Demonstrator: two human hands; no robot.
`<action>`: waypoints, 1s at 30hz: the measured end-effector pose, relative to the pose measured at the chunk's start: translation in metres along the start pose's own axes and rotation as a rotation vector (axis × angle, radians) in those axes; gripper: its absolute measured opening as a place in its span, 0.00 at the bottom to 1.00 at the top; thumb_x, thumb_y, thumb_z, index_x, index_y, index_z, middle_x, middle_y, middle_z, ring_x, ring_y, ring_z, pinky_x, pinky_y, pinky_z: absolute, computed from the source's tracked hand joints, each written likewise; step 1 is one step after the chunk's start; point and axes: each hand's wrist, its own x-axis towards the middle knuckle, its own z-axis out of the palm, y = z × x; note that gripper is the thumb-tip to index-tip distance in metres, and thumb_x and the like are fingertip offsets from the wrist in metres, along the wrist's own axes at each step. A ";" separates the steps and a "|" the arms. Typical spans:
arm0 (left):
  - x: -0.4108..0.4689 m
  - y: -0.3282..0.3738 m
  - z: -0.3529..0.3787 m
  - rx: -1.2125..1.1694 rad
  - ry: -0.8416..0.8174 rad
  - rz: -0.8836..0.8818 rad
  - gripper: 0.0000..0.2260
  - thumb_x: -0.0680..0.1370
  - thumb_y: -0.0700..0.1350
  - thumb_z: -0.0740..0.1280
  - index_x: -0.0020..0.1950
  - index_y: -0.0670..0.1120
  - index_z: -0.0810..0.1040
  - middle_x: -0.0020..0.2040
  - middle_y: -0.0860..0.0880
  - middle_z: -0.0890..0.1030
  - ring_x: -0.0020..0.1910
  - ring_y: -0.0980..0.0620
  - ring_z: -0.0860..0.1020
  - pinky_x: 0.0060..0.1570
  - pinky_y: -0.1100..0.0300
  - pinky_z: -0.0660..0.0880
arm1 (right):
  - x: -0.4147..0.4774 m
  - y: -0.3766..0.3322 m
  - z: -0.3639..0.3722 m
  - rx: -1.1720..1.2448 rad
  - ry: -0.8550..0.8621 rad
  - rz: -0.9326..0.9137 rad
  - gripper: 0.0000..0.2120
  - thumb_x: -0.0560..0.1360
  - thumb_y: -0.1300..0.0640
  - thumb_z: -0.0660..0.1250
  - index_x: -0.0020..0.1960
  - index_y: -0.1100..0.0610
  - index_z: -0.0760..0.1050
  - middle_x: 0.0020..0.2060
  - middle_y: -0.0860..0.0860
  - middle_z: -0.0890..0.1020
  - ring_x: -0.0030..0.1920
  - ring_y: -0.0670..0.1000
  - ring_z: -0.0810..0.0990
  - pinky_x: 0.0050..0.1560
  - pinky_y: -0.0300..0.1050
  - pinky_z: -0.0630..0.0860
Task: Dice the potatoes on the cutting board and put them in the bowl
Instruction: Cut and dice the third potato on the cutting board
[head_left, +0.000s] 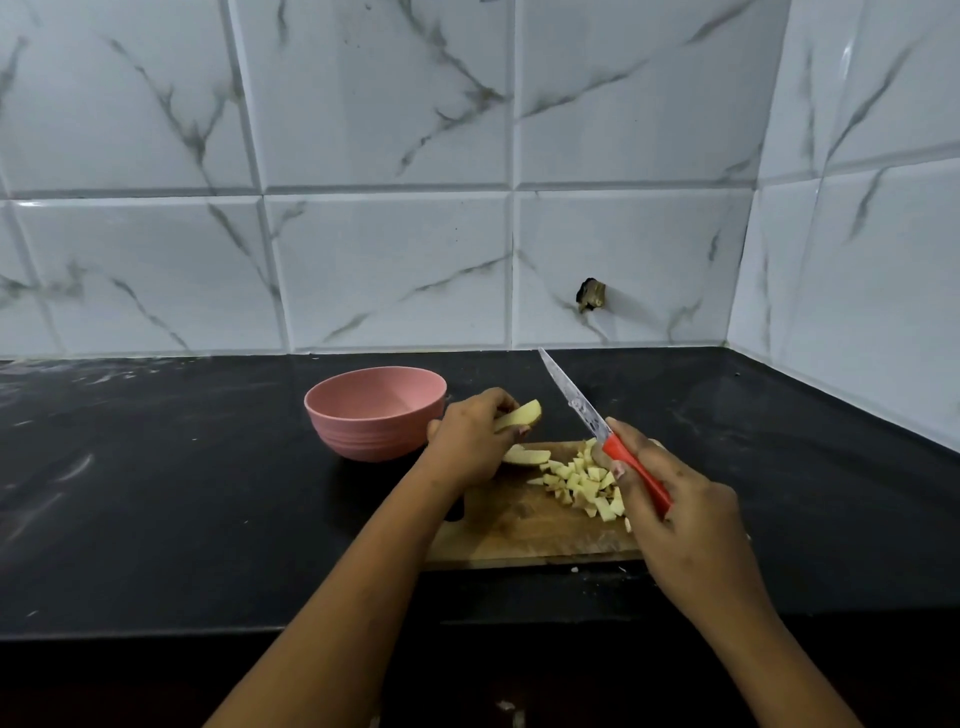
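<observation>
from here i see the left hand (470, 441) with its fingers curled round a potato wedge (522, 413), held up off the cutting board (519, 530) just beside the pink bowl (363, 439). the right hand (685, 525) is wrapped round the red handle of the knife (597, 423), with the blade lifted and pointing away toward the tiled wall, touching nothing. another wedge (527, 457) lies on the board by the left hand, and a heap of dice (582, 483) sits toward the board's right side, next to the knife hand; i see none in the bowl. i judge the step in hand is setting the held wedge down for cutting. i'd lay it flat side down on bare wood left of the heap so it cannot rock, tuck the left fingertips back, and lower the blade only once the wedge is steady, cutting strips first and then across, to match the dice already there.
</observation>
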 end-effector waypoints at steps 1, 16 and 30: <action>-0.005 0.000 -0.005 0.019 -0.012 0.018 0.11 0.79 0.50 0.64 0.61 0.53 0.75 0.59 0.53 0.76 0.60 0.51 0.72 0.63 0.48 0.67 | -0.001 -0.001 0.000 -0.011 -0.001 -0.004 0.19 0.78 0.55 0.64 0.68 0.47 0.72 0.38 0.40 0.80 0.28 0.42 0.75 0.23 0.31 0.66; -0.075 -0.006 -0.013 0.214 0.023 -0.076 0.15 0.80 0.54 0.59 0.67 0.63 0.70 0.66 0.58 0.73 0.67 0.52 0.65 0.52 0.54 0.56 | -0.010 -0.025 -0.003 -0.170 -0.124 -0.053 0.19 0.80 0.49 0.60 0.70 0.40 0.68 0.35 0.46 0.82 0.27 0.42 0.75 0.26 0.35 0.71; -0.086 -0.009 0.006 0.148 0.092 -0.175 0.20 0.74 0.64 0.64 0.64 0.60 0.75 0.63 0.57 0.73 0.67 0.55 0.63 0.57 0.52 0.55 | -0.024 -0.061 -0.005 -0.396 -0.352 -0.033 0.20 0.82 0.47 0.51 0.74 0.38 0.59 0.39 0.41 0.77 0.31 0.40 0.72 0.26 0.35 0.63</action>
